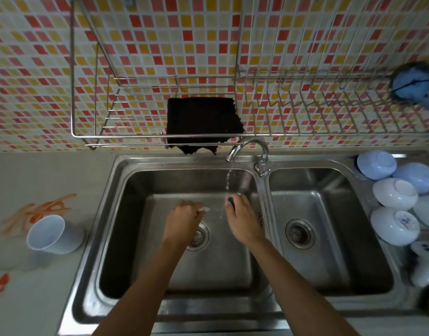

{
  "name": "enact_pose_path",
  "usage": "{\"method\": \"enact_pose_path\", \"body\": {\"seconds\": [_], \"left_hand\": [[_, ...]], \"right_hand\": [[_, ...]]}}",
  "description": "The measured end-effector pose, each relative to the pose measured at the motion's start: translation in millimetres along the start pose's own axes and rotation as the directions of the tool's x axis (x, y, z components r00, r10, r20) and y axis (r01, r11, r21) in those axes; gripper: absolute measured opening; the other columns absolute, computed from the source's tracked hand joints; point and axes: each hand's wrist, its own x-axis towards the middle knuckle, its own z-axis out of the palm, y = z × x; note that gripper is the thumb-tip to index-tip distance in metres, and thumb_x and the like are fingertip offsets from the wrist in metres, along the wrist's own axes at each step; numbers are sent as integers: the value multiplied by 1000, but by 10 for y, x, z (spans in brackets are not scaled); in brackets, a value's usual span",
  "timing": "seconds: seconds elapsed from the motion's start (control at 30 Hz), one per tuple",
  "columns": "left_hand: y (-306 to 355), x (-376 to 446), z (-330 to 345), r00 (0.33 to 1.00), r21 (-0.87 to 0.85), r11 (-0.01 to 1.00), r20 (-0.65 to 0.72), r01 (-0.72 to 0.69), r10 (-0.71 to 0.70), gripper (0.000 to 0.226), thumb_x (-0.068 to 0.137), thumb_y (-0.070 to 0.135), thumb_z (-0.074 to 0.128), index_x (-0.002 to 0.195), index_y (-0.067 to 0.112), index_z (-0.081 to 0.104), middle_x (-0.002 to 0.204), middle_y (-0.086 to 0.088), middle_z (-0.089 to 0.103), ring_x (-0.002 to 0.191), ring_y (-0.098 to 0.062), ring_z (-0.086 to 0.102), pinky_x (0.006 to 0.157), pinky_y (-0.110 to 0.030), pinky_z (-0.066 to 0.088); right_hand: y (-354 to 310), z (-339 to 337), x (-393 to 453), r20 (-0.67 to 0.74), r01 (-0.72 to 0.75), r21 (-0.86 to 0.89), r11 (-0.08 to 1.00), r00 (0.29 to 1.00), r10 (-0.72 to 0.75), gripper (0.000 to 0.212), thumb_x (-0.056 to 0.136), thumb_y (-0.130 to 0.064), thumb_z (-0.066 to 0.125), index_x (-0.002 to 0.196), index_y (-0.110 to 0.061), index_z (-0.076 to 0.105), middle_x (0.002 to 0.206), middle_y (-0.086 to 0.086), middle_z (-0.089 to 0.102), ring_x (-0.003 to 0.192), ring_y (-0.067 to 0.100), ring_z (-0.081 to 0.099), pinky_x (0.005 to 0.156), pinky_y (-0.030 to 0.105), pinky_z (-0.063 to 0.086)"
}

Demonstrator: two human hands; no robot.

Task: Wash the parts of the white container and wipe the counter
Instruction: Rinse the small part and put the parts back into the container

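Both my hands are over the left sink basin (140, 238), under a thin stream of water from the tap (247, 149). My left hand (184, 219) pinches a small pale part (205, 209) whose shape is too blurred to tell. My right hand (242, 219) grips a dark green sponge (231, 201) right under the stream. A white cup-shaped container (52, 235) lies on its side on the counter (26, 180) left of the sink. Orange smears (43, 207) mark the counter beside it.
A black cloth (203, 122) hangs from the wire rack (160, 135) on the tiled wall above the sink. Several white bowls (395, 192) lie upside down at the right of the right basin (329, 226). A blue scrubber (411, 83) hangs at upper right.
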Motion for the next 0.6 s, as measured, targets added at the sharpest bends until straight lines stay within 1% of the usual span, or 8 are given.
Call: {"method": "enact_pose_path", "body": {"seconds": [0.07, 0.17, 0.27, 0.33, 0.4, 0.47, 0.5, 0.6], "left_hand": [[-36, -39, -15, 999, 34, 999, -11, -33, 33, 9, 83, 20, 73, 91, 19, 77, 84, -7, 75, 81, -28, 67, 71, -30, 50], [-99, -86, -20, 996, 34, 999, -86, -37, 39, 17, 71, 16, 84, 85, 21, 78, 70, -3, 73, 65, -26, 67, 70, -32, 53], [-198, -159, 37, 998, 80, 997, -64, -20, 25, 17, 69, 20, 85, 83, 26, 77, 71, 3, 73, 67, -23, 68, 80, -37, 49], [-209, -195, 30, 993, 102, 994, -108, -34, 45, 15, 68, 22, 84, 80, 28, 76, 67, 4, 71, 66, -22, 67, 79, -33, 44], [-238, -229, -6, 994, 96, 995, -103, -21, 31, 4, 74, 30, 71, 76, 28, 74, 66, 5, 70, 66, -21, 66, 79, -33, 37], [-286, -278, -33, 994, 89, 996, -107, -6, 16, 23, 79, 40, 54, 74, 26, 72, 68, 5, 72, 68, -20, 66, 81, -34, 38], [-302, -290, -75, 992, 85, 996, -121, -10, 20, 26, 81, 42, 52, 74, 26, 72, 69, 6, 72, 68, -20, 66, 82, -35, 42], [-344, -312, -239, 988, 40, 999, -152, 1, 6, 10, 84, 30, 67, 80, 24, 73, 72, 5, 72, 70, -19, 67, 83, -39, 49]], "right_hand": [[1, 12, -21, 39, -38, 24, 999, 999, 37, 34, 102, -31, 35, 131, -21, 51, 127, 1, 42, 105, 15, 53, 95, 34, 47], [-18, -13, -31, -32, 29, 55, 998, 999, -27, 43, 101, -22, 39, 144, -27, 41, 126, -2, 37, 105, 13, 52, 96, 28, 46], [-2, 36, -68, 27, 69, 12, 998, 997, -70, 57, 96, -17, 56, 148, -25, 35, 135, 4, 42, 121, 17, 48, 102, 23, 35], [-20, 69, -129, 0, 49, 83, 995, 999, -49, 61, 87, -18, 70, 141, -21, 41, 134, 2, 46, 119, 14, 48, 97, 23, 37], [-54, 73, -136, -52, -8, 100, 995, 999, 13, 50, 79, -18, 78, 120, -13, 50, 118, 2, 48, 106, 17, 52, 85, 19, 36], [-105, 63, -185, -138, -39, 92, 995, 989, 52, 34, 79, -15, 77, 102, -9, 54, 103, 1, 47, 93, 24, 56, 70, 18, 30], [-146, 45, -206, -184, -21, 109, 994, 982, 41, 26, 81, -17, 74, 98, -10, 54, 97, 1, 51, 88, 25, 57, 66, 20, 28], [-323, -32, -315, -251, 137, 175, 975, 964, -91, 17, 95, -29, 58, 108, -18, 55, 97, -2, 62, 87, 17, 60, 66, 23, 35]]}}
